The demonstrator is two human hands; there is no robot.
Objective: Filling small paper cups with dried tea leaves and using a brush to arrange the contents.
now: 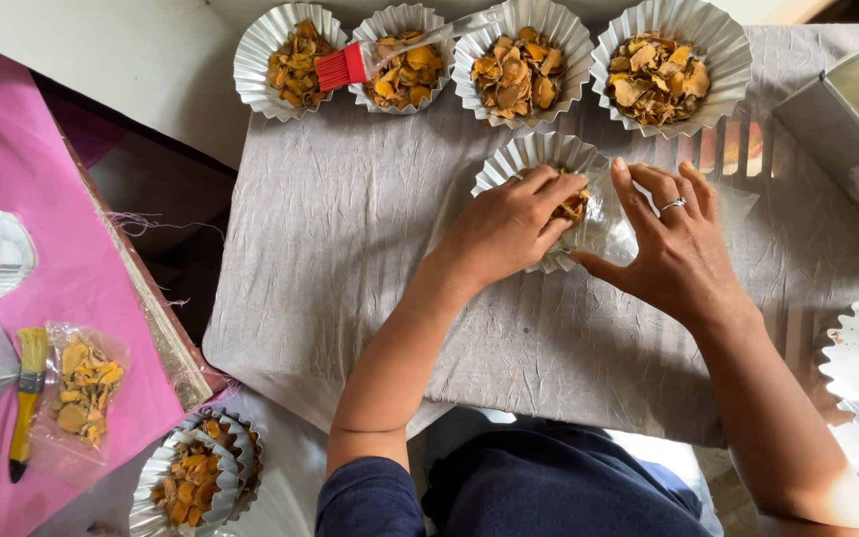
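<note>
Your left hand presses dried yellow chips into foil cup; right hand spread wide, steadying clear wrap. Step: packing cup. Next needs wrap drawn snug.

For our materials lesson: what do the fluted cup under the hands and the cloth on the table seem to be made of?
Fluted cup: probably thin foil or foil-coated paper; it looks silvery-white, with sharp pleats. Table cloth: seemingly grey woven fabric, matte, with soft creases. The left hand and right hand rest on the cup.
</note>
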